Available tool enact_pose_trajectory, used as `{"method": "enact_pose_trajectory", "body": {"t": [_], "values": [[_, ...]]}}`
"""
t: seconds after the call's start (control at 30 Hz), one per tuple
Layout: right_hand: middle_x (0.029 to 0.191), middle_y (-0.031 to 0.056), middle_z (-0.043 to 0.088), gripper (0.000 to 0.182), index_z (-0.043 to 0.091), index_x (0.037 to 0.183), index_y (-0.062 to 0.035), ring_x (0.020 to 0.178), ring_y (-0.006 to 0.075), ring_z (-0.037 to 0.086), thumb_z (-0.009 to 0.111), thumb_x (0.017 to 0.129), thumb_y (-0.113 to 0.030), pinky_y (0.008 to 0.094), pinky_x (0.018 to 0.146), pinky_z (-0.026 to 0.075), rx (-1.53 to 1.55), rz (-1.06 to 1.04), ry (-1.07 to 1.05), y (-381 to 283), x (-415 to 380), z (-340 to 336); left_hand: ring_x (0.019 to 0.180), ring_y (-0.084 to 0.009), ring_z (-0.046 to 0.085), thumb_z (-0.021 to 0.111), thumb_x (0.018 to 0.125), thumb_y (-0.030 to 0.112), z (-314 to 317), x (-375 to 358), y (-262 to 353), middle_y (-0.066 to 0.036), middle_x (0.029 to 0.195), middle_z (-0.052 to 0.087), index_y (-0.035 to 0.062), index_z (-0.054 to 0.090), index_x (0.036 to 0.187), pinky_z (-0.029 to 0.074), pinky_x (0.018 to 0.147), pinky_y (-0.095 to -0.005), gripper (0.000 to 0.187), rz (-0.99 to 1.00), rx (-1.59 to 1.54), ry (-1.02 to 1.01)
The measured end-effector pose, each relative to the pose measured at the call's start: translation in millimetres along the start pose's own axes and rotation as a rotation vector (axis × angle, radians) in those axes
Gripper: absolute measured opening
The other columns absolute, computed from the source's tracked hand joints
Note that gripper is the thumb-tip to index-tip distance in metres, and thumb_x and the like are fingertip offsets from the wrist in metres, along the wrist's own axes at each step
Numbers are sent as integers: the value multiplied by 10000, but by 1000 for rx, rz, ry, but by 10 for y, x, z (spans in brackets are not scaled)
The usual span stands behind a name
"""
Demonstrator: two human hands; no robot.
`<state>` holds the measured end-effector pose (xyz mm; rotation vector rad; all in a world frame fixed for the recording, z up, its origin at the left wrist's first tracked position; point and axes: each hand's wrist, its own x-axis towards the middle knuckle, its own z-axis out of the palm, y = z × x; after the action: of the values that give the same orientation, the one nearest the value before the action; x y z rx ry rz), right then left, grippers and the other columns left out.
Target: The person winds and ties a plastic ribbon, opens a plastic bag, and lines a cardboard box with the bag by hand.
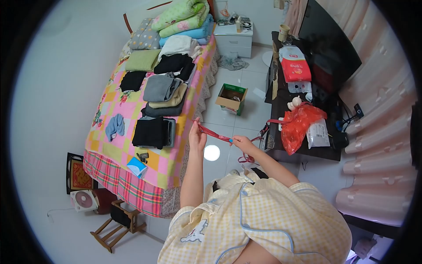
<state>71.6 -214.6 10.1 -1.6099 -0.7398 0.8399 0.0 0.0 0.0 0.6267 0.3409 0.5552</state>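
A red strap (214,134) is stretched between my two hands, above the tiled floor beside the bed. My left hand (197,134) is closed on its upper left end, near the bed's edge. Farther right, my right hand (241,143) pinches the strap, with a blue-green nail showing on the thumb or a finger. More of the strap hangs in a loop below my right hand. A reddish strap also runs toward the dark cabinet; whether it is the same piece I cannot tell.
Folded clothes (151,132) lie in stacks on the bed (105,149). An open cardboard box (231,97) stands on the floor ahead. A red plastic bag (296,130) and a white package (318,134) lie on the dark cabinet (281,103) at the right. A wooden chair (121,224) is at lower left.
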Motion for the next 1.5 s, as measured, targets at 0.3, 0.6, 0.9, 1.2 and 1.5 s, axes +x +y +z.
{"method": "enact_pose_trajectory", "body": {"t": [0.3, 0.6, 0.9, 1.2, 1.5], "values": [[574, 39, 485, 204, 518, 701, -39, 546, 108, 434, 459, 780, -218, 250, 517, 353, -80, 69, 11, 204, -31, -11, 470, -59, 339, 378, 854, 281, 601, -223, 199, 31, 539, 365, 110, 448, 791, 308, 455, -186, 195, -155, 67, -243], [572, 34, 472, 180, 541, 783, -61, 539, 123, 444, 441, 794, -211, 264, 492, 359, -222, -11, 65, 528, -232, -126, 404, -26, 274, 394, 851, 185, 494, -198, 360, 53, 543, 344, 68, 484, 871, 214, 359, -167, 149, 53, 738, -4], [575, 69, 496, 221, 565, 865, -81, 546, 172, 477, 416, 805, -234, 293, 520, 383, -301, 53, -4, 509, -281, -166, 457, -38, 308, 340, 873, 216, 485, -228, 367, 22, 602, 382, 40, 481, 986, 289, 410, -172, 253, 53, 538, -18], [630, 53, 532, 231, 555, 879, -53, 569, 147, 494, 515, 755, -242, 281, 529, 393, -184, 27, 60, 233, -291, -107, 545, -70, 374, 363, 865, 199, 451, -145, 238, 8, 646, 419, 37, 472, 900, 351, 533, -196, 198, 27, 367, -76], [585, 33, 528, 181, 601, 807, -57, 507, 109, 473, 498, 747, -193, 238, 465, 375, -151, 148, -18, 402, -235, -166, 547, -118, 400, 358, 864, 240, 588, -169, 325, -5, 569, 395, 81, 433, 771, 376, 583, -280, 199, 95, 70, -97]]}}
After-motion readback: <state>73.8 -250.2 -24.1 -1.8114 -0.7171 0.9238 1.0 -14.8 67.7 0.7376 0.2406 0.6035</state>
